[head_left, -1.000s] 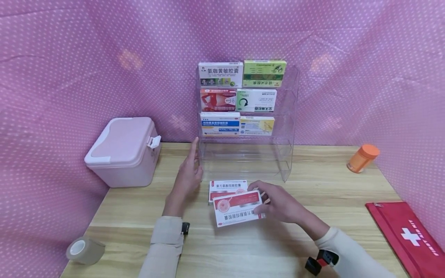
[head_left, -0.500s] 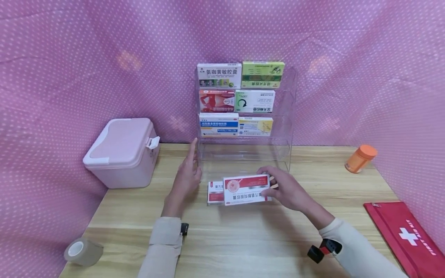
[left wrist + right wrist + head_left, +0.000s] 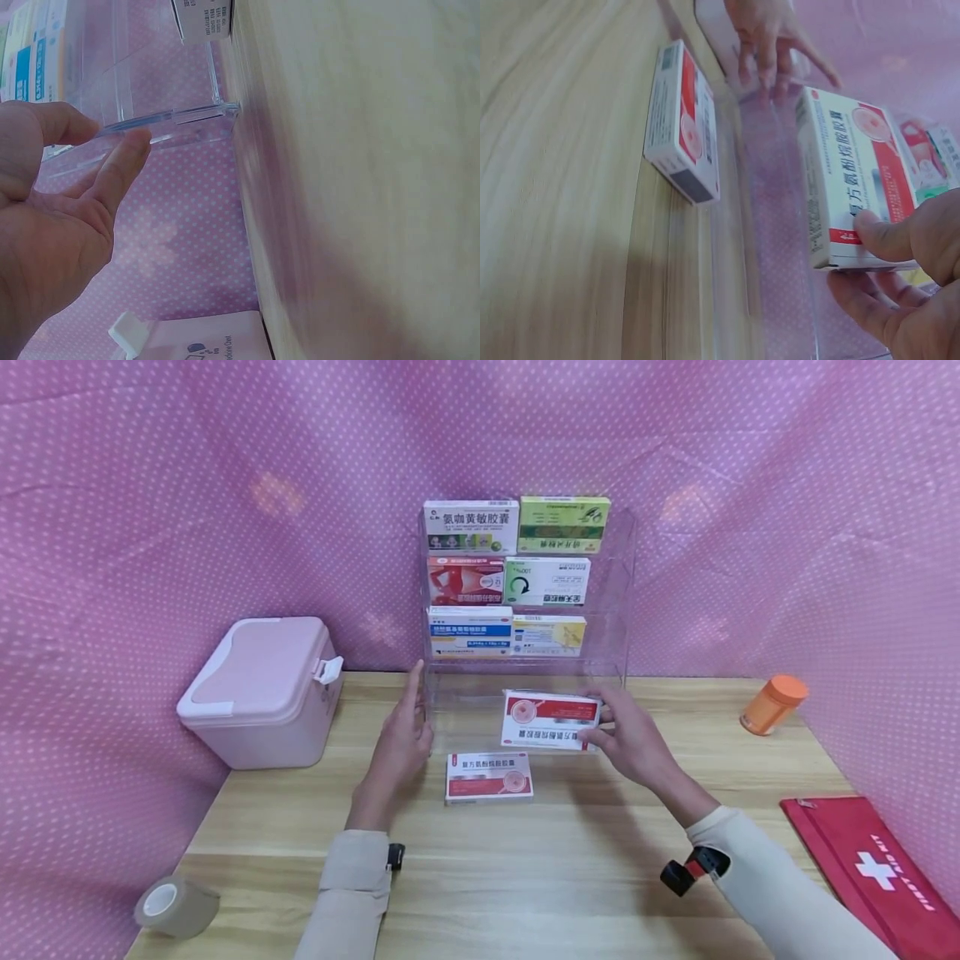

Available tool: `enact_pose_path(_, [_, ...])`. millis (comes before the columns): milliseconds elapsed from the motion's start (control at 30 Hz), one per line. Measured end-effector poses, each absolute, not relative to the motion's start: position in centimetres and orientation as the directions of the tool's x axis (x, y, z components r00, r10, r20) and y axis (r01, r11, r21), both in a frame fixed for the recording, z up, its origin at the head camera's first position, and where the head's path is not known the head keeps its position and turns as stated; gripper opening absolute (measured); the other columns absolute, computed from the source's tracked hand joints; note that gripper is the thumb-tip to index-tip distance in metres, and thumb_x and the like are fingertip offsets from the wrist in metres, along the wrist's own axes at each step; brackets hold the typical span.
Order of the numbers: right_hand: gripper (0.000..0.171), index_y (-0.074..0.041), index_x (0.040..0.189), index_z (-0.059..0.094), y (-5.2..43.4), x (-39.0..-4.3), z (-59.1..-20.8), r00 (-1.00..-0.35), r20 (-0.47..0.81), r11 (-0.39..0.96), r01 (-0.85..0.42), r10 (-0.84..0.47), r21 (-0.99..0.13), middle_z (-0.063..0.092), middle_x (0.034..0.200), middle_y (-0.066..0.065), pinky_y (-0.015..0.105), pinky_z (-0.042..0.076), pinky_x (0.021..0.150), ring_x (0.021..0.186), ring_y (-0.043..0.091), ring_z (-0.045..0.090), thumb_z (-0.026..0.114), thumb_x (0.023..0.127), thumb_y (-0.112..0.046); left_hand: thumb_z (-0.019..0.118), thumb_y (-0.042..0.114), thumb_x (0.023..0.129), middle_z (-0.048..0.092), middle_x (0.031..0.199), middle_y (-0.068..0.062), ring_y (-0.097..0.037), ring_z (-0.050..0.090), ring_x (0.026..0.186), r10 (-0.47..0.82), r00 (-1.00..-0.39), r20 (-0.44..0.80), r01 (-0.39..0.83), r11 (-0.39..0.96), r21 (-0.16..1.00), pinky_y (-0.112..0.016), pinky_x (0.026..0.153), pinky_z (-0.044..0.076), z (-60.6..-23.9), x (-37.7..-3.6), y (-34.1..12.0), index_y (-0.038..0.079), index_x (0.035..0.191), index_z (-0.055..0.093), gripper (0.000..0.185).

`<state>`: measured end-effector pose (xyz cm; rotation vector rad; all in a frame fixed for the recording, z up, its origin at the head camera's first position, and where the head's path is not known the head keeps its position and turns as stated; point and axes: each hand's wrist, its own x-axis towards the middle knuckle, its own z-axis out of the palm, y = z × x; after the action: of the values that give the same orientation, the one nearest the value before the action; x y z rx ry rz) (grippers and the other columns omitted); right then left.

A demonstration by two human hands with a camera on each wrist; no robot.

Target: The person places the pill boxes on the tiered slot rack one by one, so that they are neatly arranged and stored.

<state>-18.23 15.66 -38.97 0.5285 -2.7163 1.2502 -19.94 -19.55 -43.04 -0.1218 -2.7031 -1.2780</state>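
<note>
The right hand (image 3: 633, 735) pinches a white-and-red medicine box (image 3: 551, 721) by its right end, thumb on the front face. It holds the box at the lowest tier of a clear display rack (image 3: 465, 714). A matching medicine box (image 3: 489, 777) lies on the table in front of the rack; its printed end and side show in the right wrist view. At the rack's left side, the left hand (image 3: 401, 731) holds the upright panel edge, with thumb and fingertips on it in the left wrist view.
Several medicine boxes (image 3: 471, 527) fill the rack's upper tiers. A pink medicine chest (image 3: 262, 693) stands at left, and a tape roll (image 3: 178, 906) lies nearer. At right are an orange bottle (image 3: 774, 704) and a red first aid pouch (image 3: 870, 868). A dotted curtain (image 3: 225, 510) surrounds the table.
The right hand has carried its medicine box up and away from me, to the rack's lowest tier, uncovering the box on the table. The left hand stays at the rack's side.
</note>
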Motion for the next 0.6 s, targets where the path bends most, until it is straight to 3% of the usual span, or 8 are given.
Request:
enact_pose_path(233, [0.056, -0.001, 0.142, 0.058, 15.7, -19.6, -39.1, -0.923, 0.316, 0.578, -0.385, -0.221, -0.719, 0.058, 0.132, 0.028, 0.047, 0.072, 0.085, 0.111, 0.048, 0.074, 0.077, 0.091, 0.01, 0.055, -0.007, 0.102, 0.034, 0.176, -0.014, -0.039, 0.047, 0.155, 0.025, -0.981, 0.191, 0.163, 0.633, 0.757, -0.053, 0.127, 0.046, -43.3, -20.0, -19.7, 0.05, 0.171, -0.002, 0.106])
enact_pose_path(433, [0.056, 0.004, 0.143, 0.057, 15.2, -21.3, -38.9, -0.912, 0.375, 0.564, -0.4, -0.167, -0.722, 0.056, 0.132, 0.03, 0.047, 0.07, 0.091, 0.114, 0.05, 0.072, 0.077, 0.091, 0.01, 0.055, -0.007, 0.102, 0.034, 0.176, -0.015, -0.039, 0.047, 0.155, 0.029, -0.981, 0.19, 0.166, 0.632, 0.757, -0.053, 0.127, 0.046, -43.2, -20.0, -19.8, 0.06, 0.166, -0.006, 0.111])
enact_pose_path(600, [0.057, 0.002, 0.144, 0.058, 14.7, -22.3, -38.5, -0.91, 0.401, 0.542, -0.389, -0.103, -0.744, 0.049, 0.126, 0.029, 0.044, 0.069, 0.094, 0.119, 0.051, 0.069, 0.075, 0.091, 0.012, 0.055, -0.008, 0.102, 0.032, 0.177, -0.016, -0.04, 0.047, 0.155, 0.036, -0.982, 0.187, 0.168, 0.628, 0.76, -0.053, 0.126, 0.048, -43.0, -20.0, -19.8, 0.056, 0.168, -0.005, 0.109])
